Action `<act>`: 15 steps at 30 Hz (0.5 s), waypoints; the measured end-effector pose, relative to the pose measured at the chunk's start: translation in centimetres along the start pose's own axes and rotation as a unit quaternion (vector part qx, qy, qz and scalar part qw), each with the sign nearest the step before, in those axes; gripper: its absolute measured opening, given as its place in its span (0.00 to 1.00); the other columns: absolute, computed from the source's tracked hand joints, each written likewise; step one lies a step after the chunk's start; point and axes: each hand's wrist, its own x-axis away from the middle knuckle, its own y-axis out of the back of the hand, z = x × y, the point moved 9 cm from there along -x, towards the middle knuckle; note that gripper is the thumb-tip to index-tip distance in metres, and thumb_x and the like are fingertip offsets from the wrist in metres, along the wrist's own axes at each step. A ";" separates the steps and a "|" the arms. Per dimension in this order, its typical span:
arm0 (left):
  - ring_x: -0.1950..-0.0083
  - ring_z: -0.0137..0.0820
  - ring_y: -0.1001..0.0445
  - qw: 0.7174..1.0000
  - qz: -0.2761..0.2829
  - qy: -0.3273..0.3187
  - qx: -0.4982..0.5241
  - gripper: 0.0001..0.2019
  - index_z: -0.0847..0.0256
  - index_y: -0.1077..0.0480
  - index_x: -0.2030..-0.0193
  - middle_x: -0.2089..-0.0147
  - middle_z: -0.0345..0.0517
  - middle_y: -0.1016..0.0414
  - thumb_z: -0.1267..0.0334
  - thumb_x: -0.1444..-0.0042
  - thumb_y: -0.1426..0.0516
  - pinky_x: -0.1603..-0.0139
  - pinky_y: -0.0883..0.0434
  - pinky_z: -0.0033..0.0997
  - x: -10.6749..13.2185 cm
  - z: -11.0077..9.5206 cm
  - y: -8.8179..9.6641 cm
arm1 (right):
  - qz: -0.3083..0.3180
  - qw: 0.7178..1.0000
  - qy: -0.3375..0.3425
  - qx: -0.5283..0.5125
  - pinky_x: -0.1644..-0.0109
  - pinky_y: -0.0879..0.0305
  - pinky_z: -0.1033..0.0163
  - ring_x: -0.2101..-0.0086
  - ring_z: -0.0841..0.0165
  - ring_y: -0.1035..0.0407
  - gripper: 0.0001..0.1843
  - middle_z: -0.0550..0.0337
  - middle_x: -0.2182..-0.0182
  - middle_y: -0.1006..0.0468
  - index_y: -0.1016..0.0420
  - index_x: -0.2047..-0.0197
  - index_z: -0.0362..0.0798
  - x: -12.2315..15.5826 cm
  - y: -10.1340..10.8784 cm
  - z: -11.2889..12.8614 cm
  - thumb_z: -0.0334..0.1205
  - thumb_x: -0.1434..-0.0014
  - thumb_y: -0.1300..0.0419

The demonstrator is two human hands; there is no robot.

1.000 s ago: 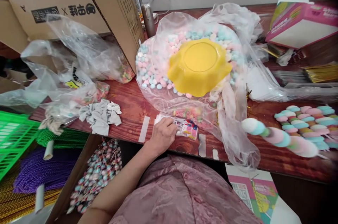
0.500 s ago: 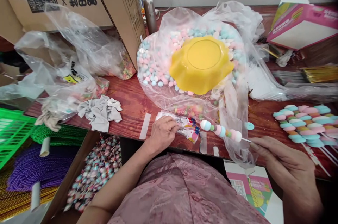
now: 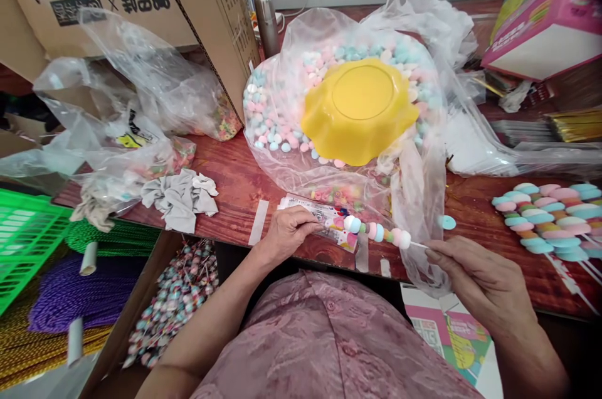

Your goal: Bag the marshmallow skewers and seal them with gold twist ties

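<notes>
My right hand point(image 3: 475, 273) pinches the stick of a candy skewer point(image 3: 376, 233) strung with pink, blue and white sweets, held level above the table's front edge. The skewer's tip points at a printed wrapper bag point(image 3: 324, 223) that my left hand point(image 3: 286, 233) pinches at its mouth on the wooden table point(image 3: 235, 179). Behind them a clear plastic bag point(image 3: 282, 117) full of pastel sweets carries an upturned yellow bowl point(image 3: 360, 110). A pile of finished skewers point(image 3: 548, 220) lies at the right. One loose blue sweet point(image 3: 446, 222) rests near the skewer.
A cardboard box point(image 3: 126, 4) and crumpled plastic bags point(image 3: 117, 110) fill the left. A grey rag point(image 3: 181, 198) lies near the edge. Below the table sit a box of wrapped lollipops point(image 3: 174, 305), a green crate point(image 3: 23, 242) and spools of purple cord point(image 3: 70, 298). A pink carton point(image 3: 545, 35) stands far right.
My right hand has come in from the right with the candy skewer and moved it left until its tip reaches the wrapper bag. My left hand has stayed on the bag.
</notes>
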 end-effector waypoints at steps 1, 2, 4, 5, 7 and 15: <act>0.68 0.28 0.24 1.000 -0.001 -0.002 0.000 0.07 0.61 0.20 0.67 0.70 0.44 0.20 0.62 0.40 0.38 0.66 0.30 0.27 0.0 0.0 0.0 | 0.001 1.000 0.010 0.012 0.68 0.27 0.60 0.73 0.66 0.26 0.09 0.61 0.72 0.21 0.20 0.58 0.53 0.0 0.0 0.0 0.32 0.39 0.39; 0.68 0.28 0.23 1.000 -0.002 -0.004 -0.001 0.08 0.61 0.20 0.67 0.70 0.44 0.20 0.62 0.39 0.38 0.66 0.30 0.27 0.0 0.0 0.0 | 0.005 1.000 0.019 0.022 0.67 0.27 0.60 0.73 0.65 0.25 0.09 0.61 0.72 0.20 0.20 0.58 0.54 0.1 0.0 0.0 0.32 0.39 0.40; 0.68 0.29 0.23 1.000 -0.003 -0.007 -0.008 0.08 0.60 0.19 0.66 0.69 0.44 0.20 0.61 0.39 0.38 0.66 0.29 0.27 0.1 0.1 0.0 | 0.018 0.999 0.033 0.036 0.67 0.28 0.60 0.72 0.66 0.25 0.11 0.62 0.71 0.20 0.21 0.56 0.54 0.3 -0.2 -0.1 0.32 0.38 0.41; 0.68 0.29 0.23 1.000 -0.002 -0.010 -0.013 0.09 0.60 0.19 0.66 0.69 0.45 0.20 0.60 0.39 0.38 0.66 0.29 0.28 0.1 0.1 0.0 | 0.027 0.998 0.038 0.040 0.68 0.29 0.60 0.72 0.66 0.26 0.12 0.62 0.71 0.20 0.21 0.55 0.55 0.4 -0.3 -0.1 0.32 0.38 0.41; 0.68 0.29 0.23 1.000 -0.001 -0.021 -0.023 0.10 0.60 0.19 0.66 0.69 0.45 0.20 0.59 0.38 0.39 0.65 0.28 0.28 0.2 0.0 -0.2 | 0.042 0.996 0.054 0.051 0.68 0.29 0.60 0.72 0.66 0.26 0.13 0.62 0.71 0.20 0.21 0.54 0.55 0.5 -0.5 0.1 0.32 0.38 0.42; 0.66 0.30 0.23 0.997 0.028 -0.065 0.000 0.12 0.60 0.19 0.67 0.67 0.47 0.19 0.58 0.36 0.41 0.63 0.26 0.29 0.3 -0.9 -1.0 | 0.074 0.989 0.107 0.068 0.65 0.32 0.62 0.71 0.68 0.30 0.13 0.58 0.71 0.22 0.22 0.53 0.48 -0.1 -2.9 2.4 0.29 0.36 0.46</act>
